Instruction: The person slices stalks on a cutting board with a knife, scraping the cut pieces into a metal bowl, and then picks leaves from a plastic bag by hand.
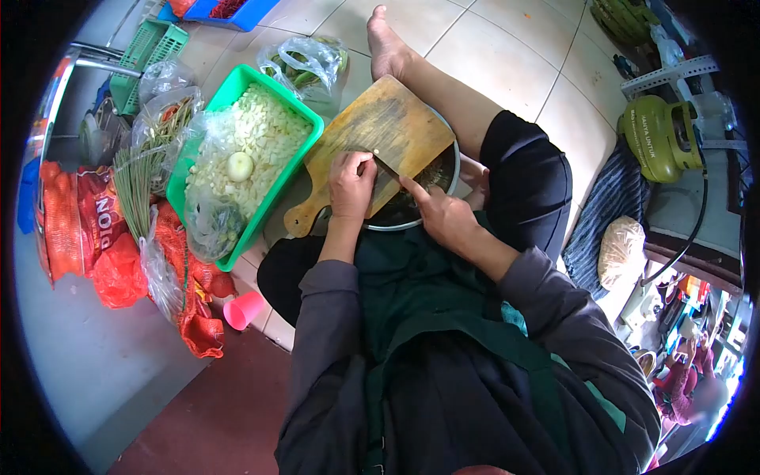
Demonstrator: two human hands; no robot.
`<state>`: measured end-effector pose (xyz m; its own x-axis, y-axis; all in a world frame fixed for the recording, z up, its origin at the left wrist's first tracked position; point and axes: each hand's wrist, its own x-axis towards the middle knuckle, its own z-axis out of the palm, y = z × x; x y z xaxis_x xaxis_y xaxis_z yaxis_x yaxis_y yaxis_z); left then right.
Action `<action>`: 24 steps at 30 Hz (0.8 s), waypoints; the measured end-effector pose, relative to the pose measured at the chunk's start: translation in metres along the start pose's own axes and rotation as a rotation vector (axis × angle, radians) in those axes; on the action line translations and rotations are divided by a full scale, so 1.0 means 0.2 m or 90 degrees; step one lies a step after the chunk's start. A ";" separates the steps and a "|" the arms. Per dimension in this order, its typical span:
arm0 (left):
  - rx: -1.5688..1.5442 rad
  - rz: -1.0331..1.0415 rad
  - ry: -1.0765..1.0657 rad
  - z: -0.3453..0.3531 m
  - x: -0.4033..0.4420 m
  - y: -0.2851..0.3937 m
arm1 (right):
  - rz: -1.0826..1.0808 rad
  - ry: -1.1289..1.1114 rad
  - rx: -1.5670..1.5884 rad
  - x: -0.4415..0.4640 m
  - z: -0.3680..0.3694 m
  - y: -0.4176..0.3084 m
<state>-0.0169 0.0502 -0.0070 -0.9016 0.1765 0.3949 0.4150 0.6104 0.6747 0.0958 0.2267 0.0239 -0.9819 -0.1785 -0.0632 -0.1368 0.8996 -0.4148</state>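
Observation:
A wooden cutting board (380, 119) lies tilted across a round metal basin (454, 170), its handle toward the lower left. My left hand (352, 184) rests on the board with the fingers pinched together; what they hold is too small to make out. A tiny pale piece lies on the board just beyond them. My right hand (442, 211) is closed on a knife (387, 165), the index finger stretched along it, with the blade pointing toward my left fingertips. The knife's handle is hidden in my palm.
Left of the board stands a green tray (316, 123) of chopped white pieces with a whole peeled onion (240, 165). Beyond it are plastic bags, red net sacks (62, 222) and a pink cup (244, 309). A green gas cylinder (655, 138) stands right; another person (679, 388) is far right.

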 end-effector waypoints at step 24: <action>0.017 -0.008 -0.012 -0.02 0.00 0.02 | 0.020 -0.027 0.124 0.28 0.01 -0.07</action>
<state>-0.0137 0.0501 -0.0017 -0.9090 0.1833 0.3744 0.4005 0.6328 0.6627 0.0427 0.2033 0.0248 -0.9783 -0.1717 -0.1156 -0.0739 0.8114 -0.5799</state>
